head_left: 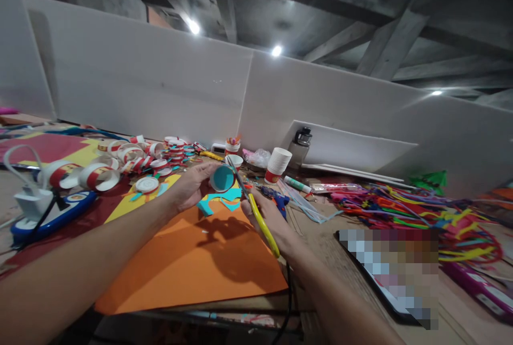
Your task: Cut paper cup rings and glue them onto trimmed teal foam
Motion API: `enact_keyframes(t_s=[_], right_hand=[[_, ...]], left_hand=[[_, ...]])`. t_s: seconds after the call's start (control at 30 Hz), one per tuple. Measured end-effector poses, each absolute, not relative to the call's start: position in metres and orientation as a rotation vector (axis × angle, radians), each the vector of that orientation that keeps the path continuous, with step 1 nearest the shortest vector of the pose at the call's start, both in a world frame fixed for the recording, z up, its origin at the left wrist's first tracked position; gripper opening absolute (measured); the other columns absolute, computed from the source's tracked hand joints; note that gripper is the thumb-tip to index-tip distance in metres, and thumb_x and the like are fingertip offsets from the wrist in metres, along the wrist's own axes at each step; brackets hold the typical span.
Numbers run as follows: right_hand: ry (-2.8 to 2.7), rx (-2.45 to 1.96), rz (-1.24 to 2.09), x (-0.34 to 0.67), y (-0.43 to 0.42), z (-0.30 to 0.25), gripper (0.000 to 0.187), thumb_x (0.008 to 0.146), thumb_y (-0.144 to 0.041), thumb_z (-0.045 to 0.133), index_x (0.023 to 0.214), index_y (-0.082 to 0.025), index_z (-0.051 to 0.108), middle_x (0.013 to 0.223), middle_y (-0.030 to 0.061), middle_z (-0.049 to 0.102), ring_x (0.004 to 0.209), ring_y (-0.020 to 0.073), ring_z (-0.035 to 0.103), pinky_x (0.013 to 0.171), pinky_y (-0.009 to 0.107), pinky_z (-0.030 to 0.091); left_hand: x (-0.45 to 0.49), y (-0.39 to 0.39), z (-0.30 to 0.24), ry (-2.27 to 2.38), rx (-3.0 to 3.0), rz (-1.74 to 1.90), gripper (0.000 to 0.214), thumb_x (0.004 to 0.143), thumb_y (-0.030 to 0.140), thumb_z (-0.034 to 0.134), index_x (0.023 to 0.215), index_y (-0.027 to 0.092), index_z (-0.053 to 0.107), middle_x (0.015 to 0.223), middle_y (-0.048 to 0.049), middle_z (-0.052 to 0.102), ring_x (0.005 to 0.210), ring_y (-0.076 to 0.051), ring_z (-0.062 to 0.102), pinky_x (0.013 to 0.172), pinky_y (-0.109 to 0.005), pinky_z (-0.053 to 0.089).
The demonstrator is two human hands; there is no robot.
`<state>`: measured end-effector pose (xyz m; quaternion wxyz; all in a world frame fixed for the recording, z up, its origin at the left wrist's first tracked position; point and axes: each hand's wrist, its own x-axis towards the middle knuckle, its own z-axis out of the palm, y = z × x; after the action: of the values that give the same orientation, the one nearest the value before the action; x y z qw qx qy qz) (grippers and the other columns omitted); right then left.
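Note:
My left hand [196, 184] is closed on a small round piece [222, 178], a turquoise disc with a pale rim that looks like a cut cup bottom. In my right hand [264, 214] is a pair of yellow-handled scissors [262, 224], its dark blades pointing up and touching or passing close by the right edge of that piece. Below both hands lies an orange sheet [200, 265] with turquoise paper scraps [220, 200] on its far part. Left of my left hand rests another round cup piece [147, 184].
Curled cup strips [100, 174] and stacked cup bases [175, 152] lie at the left. Farther back stand stacked paper cups [278, 163] and a bottle [300, 147] before a white partition [160, 77]. Pipe cleaners [380, 200] and a blurred-out tablet-like device [388, 275] are right.

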<state>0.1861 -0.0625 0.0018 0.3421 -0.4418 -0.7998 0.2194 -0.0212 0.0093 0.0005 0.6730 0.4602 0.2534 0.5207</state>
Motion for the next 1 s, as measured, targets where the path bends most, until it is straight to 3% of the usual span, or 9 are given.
enact_keyframes(t_s=[0.27, 0.7, 1.0], right_hand=[[-2.075, -1.196, 0.568, 0.1865, -0.0632, 0.0041, 0.027, 0.093, -0.045, 0.047, 0.083, -0.021, 0.047, 0.072, -0.0034, 0.043, 0.065, 0.0116, 0.038, 0.059, 0.024, 0.030], [-2.076, -1.169, 0.584, 0.1852, -0.0675, 0.0077, 0.031, 0.092, -0.049, 0.047, 0.081, -0.021, 0.048, 0.074, -0.0026, 0.047, 0.067, 0.0119, 0.041, 0.059, 0.023, 0.030], [-2.052, -1.212, 0.571, 0.1817, -0.0697, 0.0086, 0.038, 0.091, -0.056, 0.046, 0.077, -0.020, 0.045, 0.065, -0.0043, 0.040, 0.059, 0.0109, 0.037, 0.055, 0.023, 0.027]], left_hand=[[-0.0225, 0.0101, -0.0001, 0.577, 1.065, 1.149, 0.028, 0.085, 0.032, 0.063, 0.106, 0.014, 0.069, 0.101, -0.0108, 0.070, 0.080, -0.016, 0.064, 0.070, -0.029, 0.056], [-0.0232, 0.0099, 0.0034, 0.564, 1.082, 1.155, 0.032, 0.083, 0.032, 0.066, 0.108, 0.012, 0.069, 0.105, -0.0122, 0.070, 0.086, -0.018, 0.066, 0.073, -0.028, 0.055], [-0.0270, 0.0155, -0.0002, 0.562, 1.071, 1.163, 0.028, 0.085, 0.031, 0.064, 0.105, 0.012, 0.069, 0.107, -0.0117, 0.070, 0.086, -0.017, 0.066, 0.075, -0.027, 0.054]])
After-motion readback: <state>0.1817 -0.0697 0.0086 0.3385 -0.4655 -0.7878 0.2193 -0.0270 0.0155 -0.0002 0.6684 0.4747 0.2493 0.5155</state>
